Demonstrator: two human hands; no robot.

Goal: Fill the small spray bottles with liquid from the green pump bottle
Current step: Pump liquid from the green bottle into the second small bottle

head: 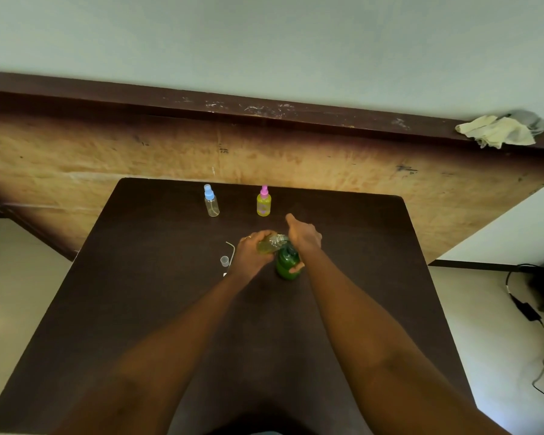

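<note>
The green pump bottle stands mid-table. My right hand covers its pump head, thumb against the bottle's side. My left hand grips a small clear spray bottle with yellowish liquid inside, tilted with its open mouth at the pump. A removed spray tube and a small clear cap lie on the table left of my left hand. At the back stand a clear bottle with a blue sprayer and a yellow-filled bottle with a pink sprayer.
The dark brown table abuts a light wooden board. A crumpled cloth lies on the ledge at upper right. A black cable and adapter run along the floor on the right.
</note>
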